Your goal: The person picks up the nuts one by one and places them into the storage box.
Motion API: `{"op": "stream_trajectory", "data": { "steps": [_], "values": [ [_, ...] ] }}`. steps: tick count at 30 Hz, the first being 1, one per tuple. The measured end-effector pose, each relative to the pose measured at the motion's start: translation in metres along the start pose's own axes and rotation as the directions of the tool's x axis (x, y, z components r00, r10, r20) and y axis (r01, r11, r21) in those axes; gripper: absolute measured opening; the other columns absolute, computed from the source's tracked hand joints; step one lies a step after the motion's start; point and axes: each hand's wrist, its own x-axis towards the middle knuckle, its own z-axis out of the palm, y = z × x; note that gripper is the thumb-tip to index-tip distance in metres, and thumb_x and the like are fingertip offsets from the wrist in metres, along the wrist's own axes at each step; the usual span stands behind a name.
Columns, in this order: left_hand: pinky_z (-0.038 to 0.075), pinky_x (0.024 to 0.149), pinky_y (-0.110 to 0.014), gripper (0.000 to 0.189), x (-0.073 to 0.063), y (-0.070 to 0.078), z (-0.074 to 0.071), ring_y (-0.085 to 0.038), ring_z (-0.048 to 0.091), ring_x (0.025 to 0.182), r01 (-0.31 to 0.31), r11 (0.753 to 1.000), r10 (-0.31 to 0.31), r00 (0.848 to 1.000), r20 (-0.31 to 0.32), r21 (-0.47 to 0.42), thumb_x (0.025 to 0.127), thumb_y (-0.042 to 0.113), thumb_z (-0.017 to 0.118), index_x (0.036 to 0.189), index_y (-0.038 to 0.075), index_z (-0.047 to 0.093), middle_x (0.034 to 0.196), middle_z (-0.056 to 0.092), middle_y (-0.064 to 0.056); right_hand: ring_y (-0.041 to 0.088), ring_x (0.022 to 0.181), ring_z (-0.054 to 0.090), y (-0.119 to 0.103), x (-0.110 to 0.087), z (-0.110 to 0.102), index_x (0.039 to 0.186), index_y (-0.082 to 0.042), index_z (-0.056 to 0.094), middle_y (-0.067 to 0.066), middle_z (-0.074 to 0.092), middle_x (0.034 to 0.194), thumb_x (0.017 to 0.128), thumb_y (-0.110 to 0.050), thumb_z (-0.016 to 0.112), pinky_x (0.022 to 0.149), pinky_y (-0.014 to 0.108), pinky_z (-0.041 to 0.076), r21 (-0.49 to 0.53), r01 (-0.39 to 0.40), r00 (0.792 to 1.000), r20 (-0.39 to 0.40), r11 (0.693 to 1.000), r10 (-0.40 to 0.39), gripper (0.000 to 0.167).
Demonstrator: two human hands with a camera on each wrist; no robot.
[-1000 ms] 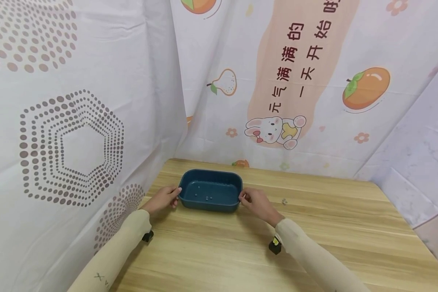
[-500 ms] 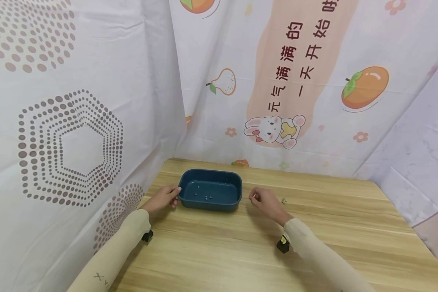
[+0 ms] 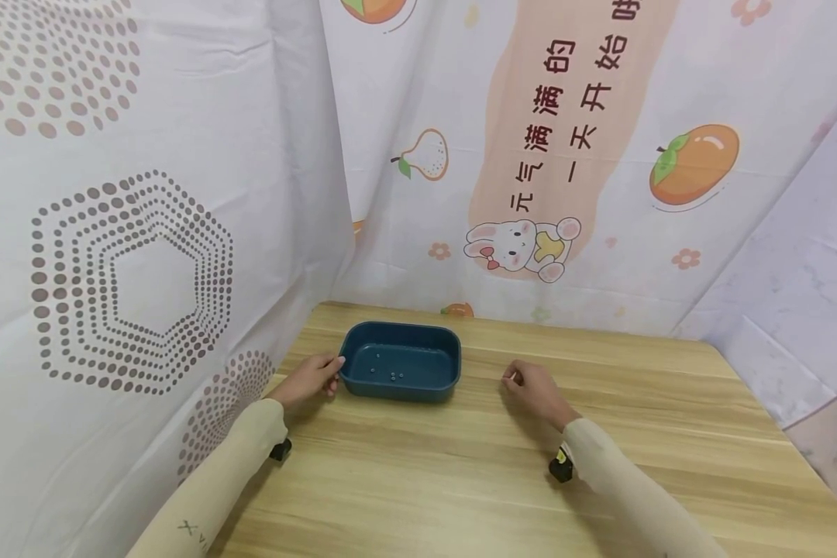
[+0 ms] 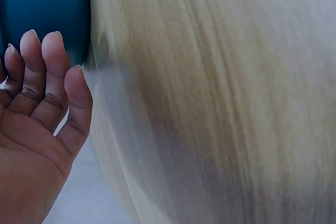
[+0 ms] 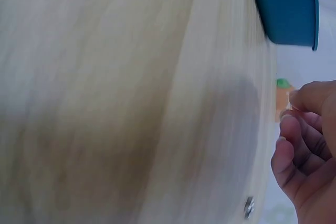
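A dark blue rectangular tub (image 3: 401, 391) with rounded corners stands on the wooden table. Several tiny metal pieces (image 3: 393, 377), shaped like small nuts, lie scattered on its floor. My left hand (image 3: 310, 380) holds the tub's left end, thumb at the rim and fingers curled against the outside wall. To the right of the tub, my right hand (image 3: 539, 394) hovers over the table, fingers loosely bent and thumb near the index finger, with nothing visible between them. In the right wrist view a small cluster of metal nuts (image 5: 249, 207) sits on the table; the hand hides it from the head view.
The wooden table (image 3: 418, 480) meets a printed white curtain (image 3: 418, 287) at the back. A dotted white curtain (image 3: 286, 194) hangs along the left side. Each wrist carries a small black camera, the right one (image 3: 561, 466) low over the table.
My right hand has left the tub's right end and moved rightward, over the spot where the loose nuts showed before. The left hand stays at the tub, which has hardly shifted.
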Motion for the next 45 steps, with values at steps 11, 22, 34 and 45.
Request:
{"op": "stream_trajectory", "data": {
  "steps": [11, 22, 34, 45],
  "values": [
    [0.057, 0.066, -0.032, 0.037, 0.001, 0.001, 0.001, -0.02, 0.058, 0.069, -0.002, 1.0, 0.002, 1.0, -0.001, -0.006, 0.113, 0.027, 0.045, 0.091, 0.0, 0.057, 0.078, 0.059, -0.008, 0.014, 0.069, 0.059, 0.026, -0.009, -0.01, 0.094, -0.008, 0.067, 0.001, 0.066, 0.077, 0.096, -0.012, 0.072, 0.063, 0.034, 0.05, -0.021, -0.069, 0.997, -0.022, 0.997, 0.069, 0.007],
    [0.057, 0.067, -0.033, 0.036, 0.001, 0.001, 0.001, -0.02, 0.058, 0.069, -0.001, 1.0, 0.001, 1.0, -0.003, -0.024, 0.113, 0.027, 0.046, 0.09, 0.002, 0.057, 0.078, 0.059, -0.009, 0.022, 0.078, 0.065, 0.045, -0.019, -0.018, 0.096, -0.004, 0.064, 0.008, 0.07, 0.085, 0.097, -0.014, 0.073, 0.07, 0.039, 0.053, -0.041, -0.122, 0.992, -0.043, 0.992, 0.12, 0.013],
    [0.057, 0.068, -0.033, 0.035, 0.004, -0.004, 0.001, -0.02, 0.06, 0.071, 0.001, 1.0, -0.001, 1.0, 0.001, -0.013, 0.113, 0.028, 0.045, 0.092, 0.002, 0.057, 0.081, 0.059, -0.009, 0.029, 0.084, 0.069, 0.055, -0.025, -0.023, 0.098, -0.002, 0.065, 0.012, 0.072, 0.089, 0.098, -0.014, 0.072, 0.072, 0.044, 0.057, -0.035, -0.161, 0.987, -0.037, 0.986, 0.159, 0.013],
    [0.058, 0.067, -0.032, 0.034, 0.003, 0.0, -0.001, -0.02, 0.06, 0.07, -0.019, 1.0, 0.019, 0.999, 0.028, -0.013, 0.113, 0.026, 0.044, 0.091, 0.003, 0.057, 0.08, 0.059, -0.009, 0.027, 0.081, 0.067, 0.056, -0.026, -0.03, 0.094, -0.001, 0.062, 0.012, 0.071, 0.087, 0.099, -0.02, 0.071, 0.069, 0.044, 0.054, -0.048, -0.199, 0.98, -0.024, 0.979, 0.198, 0.021]
  ]
}}
